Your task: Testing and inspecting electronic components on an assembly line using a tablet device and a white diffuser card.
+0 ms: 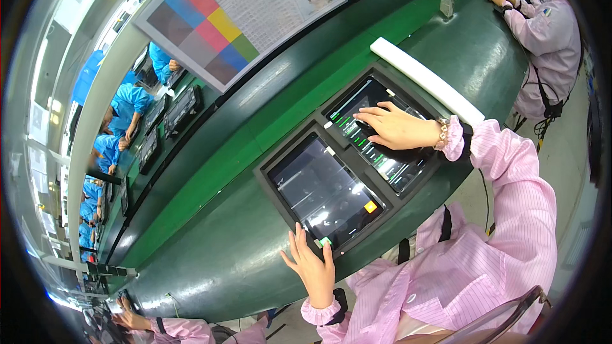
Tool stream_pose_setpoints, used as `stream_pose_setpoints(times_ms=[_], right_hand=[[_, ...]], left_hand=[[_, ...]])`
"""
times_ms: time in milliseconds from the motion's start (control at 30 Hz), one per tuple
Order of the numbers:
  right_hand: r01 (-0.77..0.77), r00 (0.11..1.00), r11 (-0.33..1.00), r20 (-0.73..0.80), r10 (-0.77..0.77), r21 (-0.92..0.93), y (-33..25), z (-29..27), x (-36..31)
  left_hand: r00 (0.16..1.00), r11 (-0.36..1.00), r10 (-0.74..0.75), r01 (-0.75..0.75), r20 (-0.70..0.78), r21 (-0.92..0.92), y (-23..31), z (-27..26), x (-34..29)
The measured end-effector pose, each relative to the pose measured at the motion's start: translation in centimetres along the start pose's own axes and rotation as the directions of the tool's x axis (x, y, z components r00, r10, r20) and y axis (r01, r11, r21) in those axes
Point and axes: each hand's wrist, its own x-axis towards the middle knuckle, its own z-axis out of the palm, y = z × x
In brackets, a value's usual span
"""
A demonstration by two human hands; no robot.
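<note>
- Black rectangular two-bay tray (363, 169): holding dark-screened flat tablet (306, 181) left, green-lined flat tablet (382, 159) right.
- Left hand (313, 269): holding fingers apart at tray's near-left corner.
- Right hand (398, 129): holding fingers apart over tray's right bay; contact unclear.

Print on the board (245, 22) and right tablet (385, 160) is unreadably small.

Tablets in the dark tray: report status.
Right hand open over green-text tablet. Left hand open at near corner of dark-screened tablet. White bar outside tray, covering neither.
</note>
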Motion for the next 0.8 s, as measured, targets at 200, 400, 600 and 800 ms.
stream_pose_setpoints(times_ms=[200,400,600,800], right_hand=[[-0.163,0.985,0.980,0.080,0.155,0.112,-2.3,-1.4,1.5],[-0.408,0.894,0.680,0.418,0.161,0.610,-6.3,2.2,0.4],[-0.707,0.697,0.050,0.681,0.224,0.706,-11.5,1.0,1.0],[-0.540,0.672,-0.383,0.658,0.341,0.750,-9.4,0.8,2.6]], left_hand=[[1.000,0.994,-0.016,0.015,-0.005,-0.107,-1.6,0.5,-2.0],[0.996,0.989,0.069,-0.075,-0.052,-0.127,-1.4,2.3,-2.3],[0.991,0.972,0.076,-0.099,-0.113,-0.214,-1.7,3.2,-2.6],[0.989,0.949,0.061,-0.099,-0.134,-0.299,-1.6,3.1,-2.7]])
